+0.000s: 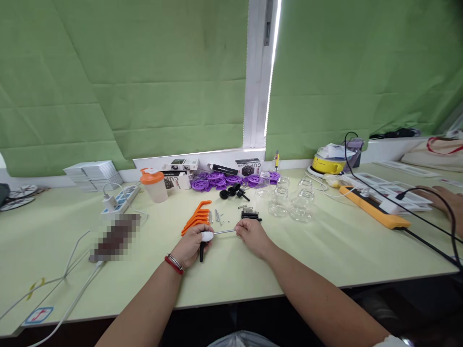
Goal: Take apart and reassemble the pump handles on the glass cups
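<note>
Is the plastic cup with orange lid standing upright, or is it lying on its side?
Upright: the cup rests base-down on the table, its orange lid on top.

In the left part of the table [307, 260], between its back and front edges, a dark object [116, 237] is blurred into squares, so I cannot tell its kind. Fingers of the left hand [193, 245] cover part of a black piece [201, 253], and the right hand [252, 236] hides 1 end of a metal rod [224, 232]. Some bits [223, 222] are too small to identify. Along the back edge, purple pieces [217, 179] partly hide each other. At the right, a co-worker's hand [455, 201] is cut off by the picture's border.
</note>
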{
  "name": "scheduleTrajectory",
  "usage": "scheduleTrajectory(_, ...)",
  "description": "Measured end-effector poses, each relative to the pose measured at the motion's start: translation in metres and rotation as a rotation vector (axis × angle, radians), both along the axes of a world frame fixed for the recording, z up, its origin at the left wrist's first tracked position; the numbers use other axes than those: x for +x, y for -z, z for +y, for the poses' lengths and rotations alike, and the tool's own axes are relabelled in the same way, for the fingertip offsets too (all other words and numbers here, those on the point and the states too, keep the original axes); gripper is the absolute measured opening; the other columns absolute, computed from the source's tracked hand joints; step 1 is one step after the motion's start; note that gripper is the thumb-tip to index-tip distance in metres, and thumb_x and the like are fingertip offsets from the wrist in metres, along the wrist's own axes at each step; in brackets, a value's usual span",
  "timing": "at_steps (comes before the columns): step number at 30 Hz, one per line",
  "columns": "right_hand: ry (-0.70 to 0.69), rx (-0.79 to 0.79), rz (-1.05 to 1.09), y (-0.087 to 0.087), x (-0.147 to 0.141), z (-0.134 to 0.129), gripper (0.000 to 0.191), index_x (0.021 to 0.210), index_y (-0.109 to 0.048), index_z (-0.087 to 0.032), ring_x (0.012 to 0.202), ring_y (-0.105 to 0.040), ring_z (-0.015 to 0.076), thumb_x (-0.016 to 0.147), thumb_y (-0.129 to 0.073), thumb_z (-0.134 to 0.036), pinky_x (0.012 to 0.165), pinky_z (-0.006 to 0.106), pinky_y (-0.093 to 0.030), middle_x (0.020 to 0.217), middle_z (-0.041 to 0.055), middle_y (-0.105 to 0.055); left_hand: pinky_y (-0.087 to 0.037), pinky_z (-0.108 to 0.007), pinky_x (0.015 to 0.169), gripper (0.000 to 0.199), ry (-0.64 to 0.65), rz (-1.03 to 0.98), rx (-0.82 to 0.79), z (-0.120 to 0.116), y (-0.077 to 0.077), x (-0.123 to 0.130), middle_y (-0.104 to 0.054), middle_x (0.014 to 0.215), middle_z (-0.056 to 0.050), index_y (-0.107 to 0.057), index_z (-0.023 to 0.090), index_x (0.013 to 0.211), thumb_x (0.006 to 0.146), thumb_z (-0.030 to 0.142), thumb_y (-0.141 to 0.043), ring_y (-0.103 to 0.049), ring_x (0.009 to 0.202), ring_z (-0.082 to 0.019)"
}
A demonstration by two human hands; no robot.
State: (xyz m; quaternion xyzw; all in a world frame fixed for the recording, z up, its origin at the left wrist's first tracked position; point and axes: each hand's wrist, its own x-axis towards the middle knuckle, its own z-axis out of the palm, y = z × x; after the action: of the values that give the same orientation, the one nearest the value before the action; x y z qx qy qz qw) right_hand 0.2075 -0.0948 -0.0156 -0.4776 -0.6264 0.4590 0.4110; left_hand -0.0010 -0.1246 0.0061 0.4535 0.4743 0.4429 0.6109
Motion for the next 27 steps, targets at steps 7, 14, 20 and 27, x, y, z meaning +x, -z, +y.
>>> scheduleTrajectory(7, 0.024, 0.069, -0.167, -0.0052, -0.0001, -0.0008, 0.019, 0.064, -0.054, -0.018, 0.053, -0.041, 0.0105, 0.079, -0.051, -0.030, 0.053, 0.023, -0.033, 0.059, -0.0012, -0.053, -0.033, -0.019, 0.040, 0.006, 0.013, -0.017, -0.005, -0.0007, -0.0005, -0.0003, -0.049, 0.056, 0.001, -0.061, 0.019, 0.071, 0.066, 0.018, -0.062, -0.046, 0.050, -0.009)
scheduleTrajectory(14, 0.030, -0.039, 0.077, -0.0002, -0.0060, 0.0001, 0.012, 0.068, -0.053, -0.018, 0.050, -0.039, 0.0091, 0.074, -0.055, -0.028, 0.049, 0.022, -0.031, 0.059, -0.0023, -0.053, -0.034, -0.019, 0.041, 0.009, 0.011, -0.071, -0.030, 0.0018, 0.0015, -0.0013, -0.050, 0.058, 0.001, -0.060, 0.018, 0.073, 0.066, 0.021, -0.065, -0.047, 0.051, -0.010)
scheduleTrajectory(20, -0.006, -0.046, 0.264, 0.0003, -0.0071, 0.0013, 0.014, 0.071, -0.054, -0.017, 0.048, -0.038, 0.0076, 0.069, -0.061, -0.029, 0.046, 0.021, -0.028, 0.062, -0.0024, -0.055, -0.035, -0.019, 0.042, 0.015, -0.002, -0.101, -0.047, 0.0010, 0.0001, -0.0013, -0.051, 0.060, 0.001, -0.059, 0.017, 0.076, 0.065, 0.023, -0.067, -0.049, 0.053, -0.010)
scheduleTrajectory(27, 0.039, -0.031, 0.073, 0.0017, -0.0063, 0.0010, 0.030, 0.062, -0.050, -0.018, 0.044, -0.034, 0.0080, 0.078, -0.055, -0.043, 0.044, 0.022, -0.027, 0.053, -0.0023, -0.050, -0.034, -0.019, 0.042, 0.014, 0.000, -0.079, -0.047, 0.0010, 0.0008, -0.0003, -0.051, 0.060, 0.001, -0.059, 0.017, 0.075, 0.065, 0.022, -0.067, -0.048, 0.052, -0.009)
